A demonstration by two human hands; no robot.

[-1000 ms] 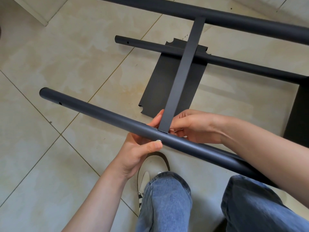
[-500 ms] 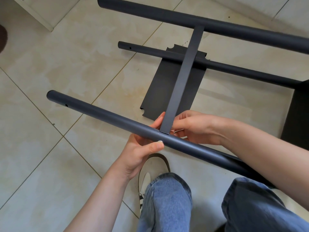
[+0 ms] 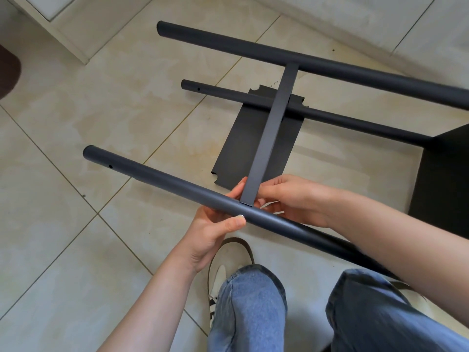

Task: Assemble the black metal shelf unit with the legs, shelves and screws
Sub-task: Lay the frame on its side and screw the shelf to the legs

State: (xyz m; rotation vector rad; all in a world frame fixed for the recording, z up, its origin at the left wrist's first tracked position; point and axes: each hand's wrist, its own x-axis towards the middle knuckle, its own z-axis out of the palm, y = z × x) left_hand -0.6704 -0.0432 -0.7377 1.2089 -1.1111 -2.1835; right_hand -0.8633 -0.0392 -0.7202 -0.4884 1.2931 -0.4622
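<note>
Head view: left hand [image 3: 215, 224] wraps its grip round the near leg [image 3: 162, 182] — thumb on top. Right hand [image 3: 291, 199] pinches the flat crossbar [image 3: 271, 133] where it meets that leg — above the tiled floor [image 3: 63, 224].

The round metal leg tubes [image 3: 177, 182] and flat crossbar [image 3: 274, 128] are matte charcoal black. The glazed floor tiles [image 3: 76, 118] are mottled beige; the denim trousers [image 3: 251, 313] are faded blue.

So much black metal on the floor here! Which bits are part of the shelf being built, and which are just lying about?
Part of the job:
- near leg, gripped by the left hand
- flat crossbar, right hand at its joint
- far leg
- thin leg
- loose shelf panel
- dark panel at right

Just lying about:
- white cabinet corner
- brown object, left edge
</note>
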